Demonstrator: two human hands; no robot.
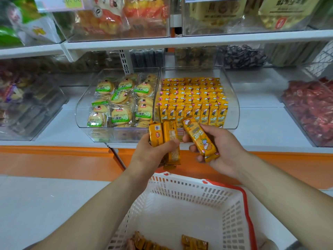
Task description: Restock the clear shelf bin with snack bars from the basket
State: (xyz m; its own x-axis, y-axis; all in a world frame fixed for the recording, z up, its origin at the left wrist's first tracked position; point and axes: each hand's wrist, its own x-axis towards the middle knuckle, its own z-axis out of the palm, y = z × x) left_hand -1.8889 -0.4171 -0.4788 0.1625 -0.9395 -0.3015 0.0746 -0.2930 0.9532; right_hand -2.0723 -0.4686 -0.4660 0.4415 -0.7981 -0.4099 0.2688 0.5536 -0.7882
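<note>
Just before the clear shelf bin, the left hand gripped two yellow snack bars; the right hand's fingers clasped one bar. They seemed light, firm and slick-wrapped, best pinched across the middle. Below the bin, the basket held more.

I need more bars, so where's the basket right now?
Head view, bottom centre-right: the white basket sits below the left hand and right hand, before the orange shelf base.
</note>
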